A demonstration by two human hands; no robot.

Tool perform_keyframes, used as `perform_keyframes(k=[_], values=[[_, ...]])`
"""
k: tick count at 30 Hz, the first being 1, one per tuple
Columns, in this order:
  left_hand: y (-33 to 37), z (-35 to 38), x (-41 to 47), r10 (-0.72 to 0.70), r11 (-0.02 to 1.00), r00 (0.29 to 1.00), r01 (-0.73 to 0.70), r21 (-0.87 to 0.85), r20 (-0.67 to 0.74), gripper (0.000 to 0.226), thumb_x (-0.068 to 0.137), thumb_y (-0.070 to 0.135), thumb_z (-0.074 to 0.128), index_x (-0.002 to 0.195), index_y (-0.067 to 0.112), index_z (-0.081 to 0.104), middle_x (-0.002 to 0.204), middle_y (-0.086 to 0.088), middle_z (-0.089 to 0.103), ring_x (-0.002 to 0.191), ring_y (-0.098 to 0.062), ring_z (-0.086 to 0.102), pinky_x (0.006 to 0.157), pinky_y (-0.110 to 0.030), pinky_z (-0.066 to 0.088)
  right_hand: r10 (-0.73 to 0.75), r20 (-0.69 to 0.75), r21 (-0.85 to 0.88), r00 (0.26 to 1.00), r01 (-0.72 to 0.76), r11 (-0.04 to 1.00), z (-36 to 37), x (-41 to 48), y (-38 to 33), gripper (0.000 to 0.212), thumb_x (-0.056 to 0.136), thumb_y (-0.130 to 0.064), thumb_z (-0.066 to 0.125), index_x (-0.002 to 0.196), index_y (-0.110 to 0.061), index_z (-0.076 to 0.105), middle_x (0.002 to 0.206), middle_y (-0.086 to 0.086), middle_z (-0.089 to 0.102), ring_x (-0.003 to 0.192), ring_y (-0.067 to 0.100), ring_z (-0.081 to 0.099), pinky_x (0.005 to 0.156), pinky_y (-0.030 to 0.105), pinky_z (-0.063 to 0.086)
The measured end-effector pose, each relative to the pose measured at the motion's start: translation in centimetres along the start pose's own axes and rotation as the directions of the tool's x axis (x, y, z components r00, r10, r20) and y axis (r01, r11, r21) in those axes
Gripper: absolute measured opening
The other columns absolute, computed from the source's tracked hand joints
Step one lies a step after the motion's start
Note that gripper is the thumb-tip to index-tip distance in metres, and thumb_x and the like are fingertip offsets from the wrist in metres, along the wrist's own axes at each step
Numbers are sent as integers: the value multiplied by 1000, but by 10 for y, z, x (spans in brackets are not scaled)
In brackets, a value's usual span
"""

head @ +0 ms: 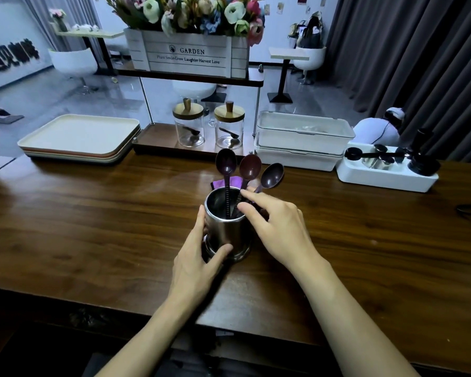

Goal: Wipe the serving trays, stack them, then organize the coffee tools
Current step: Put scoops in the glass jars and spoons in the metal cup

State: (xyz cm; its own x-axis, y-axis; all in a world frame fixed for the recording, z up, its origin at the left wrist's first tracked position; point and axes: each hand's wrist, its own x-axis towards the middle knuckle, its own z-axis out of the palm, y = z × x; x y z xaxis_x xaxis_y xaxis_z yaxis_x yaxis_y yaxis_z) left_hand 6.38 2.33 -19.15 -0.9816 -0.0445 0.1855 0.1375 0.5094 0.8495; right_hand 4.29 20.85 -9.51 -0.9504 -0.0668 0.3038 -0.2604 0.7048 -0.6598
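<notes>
At the middle of the table stands a steel cup with two dark spoons in it, bowls up. A third spoon leans at its rim. The left hand grips the cup's side. The right hand has its fingers at the third spoon's handle, pinching or only touching I cannot tell. The stacked trays lie far left. Two lidded glass jars each hold a scoop.

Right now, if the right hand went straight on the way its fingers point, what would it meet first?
Probably the handle of the middle spoon, standing in the steel cup just ahead of the right hand; depth is unclear.
</notes>
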Motion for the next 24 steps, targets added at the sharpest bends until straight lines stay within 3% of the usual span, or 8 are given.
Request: perform_keyframes(k=[4, 11, 17, 20, 24], values=[[-1, 0, 0, 1, 1000, 1000, -1, 0, -2, 98, 83, 52, 76, 155, 60, 10, 146, 27, 52, 131, 4, 52, 107, -31, 47, -2, 102, 43, 995, -3, 999, 0, 1, -1, 39, 97, -45, 59, 135, -37, 62, 137, -16, 61, 128, 1, 40, 92, 19, 33], [-1, -1, 0, 5, 1000, 1000, -5, -6, 4, 97, 82, 56, 73, 155, 59, 10, 148, 29, 49, 132, 4, 52, 110, -36, 47, 4, 180, 163, 984, -34, 986, 3, 1, 10, 43, 93, -52, 61, 136, -46, 58, 143, -24, 54, 128, -8, 46, 107, 19, 34], [-1, 0, 0, 13, 1000, 1000, -13, -1, -2, 98, 83, 52, 75, 156, 59, 11, 147, 27, 51, 131, 4, 52, 109, -34, 47, 2, 120, 312, 993, -39, 949, 6, -5, 16, 41, 91, -35, 72, 132, -37, 65, 142, -19, 55, 119, -23, 46, 92, -2, 32], [-1, 0, 0, 15, 1000, 1000, -15, 1, -6, 98, 82, 52, 76, 155, 60, 10, 147, 27, 51, 132, 4, 52, 109, -34, 47, -9, 49, 327, 999, -7, 945, 5, -9, 18, 46, 91, -28, 73, 136, -34, 62, 138, -18, 60, 123, -16, 50, 97, 3, 37], [-1, 0, 0, 19, 1000, 1000, -19, -2, -9, 99, 82, 53, 75, 155, 59, 9, 147, 27, 51, 132, 3, 51, 110, -35, 46, -18, 29, 280, 999, 9, 960, 5, -8, 20, 45, 94, -34, 68, 138, -37, 58, 140, -22, 57, 132, -14, 43, 112, 15, 33]])
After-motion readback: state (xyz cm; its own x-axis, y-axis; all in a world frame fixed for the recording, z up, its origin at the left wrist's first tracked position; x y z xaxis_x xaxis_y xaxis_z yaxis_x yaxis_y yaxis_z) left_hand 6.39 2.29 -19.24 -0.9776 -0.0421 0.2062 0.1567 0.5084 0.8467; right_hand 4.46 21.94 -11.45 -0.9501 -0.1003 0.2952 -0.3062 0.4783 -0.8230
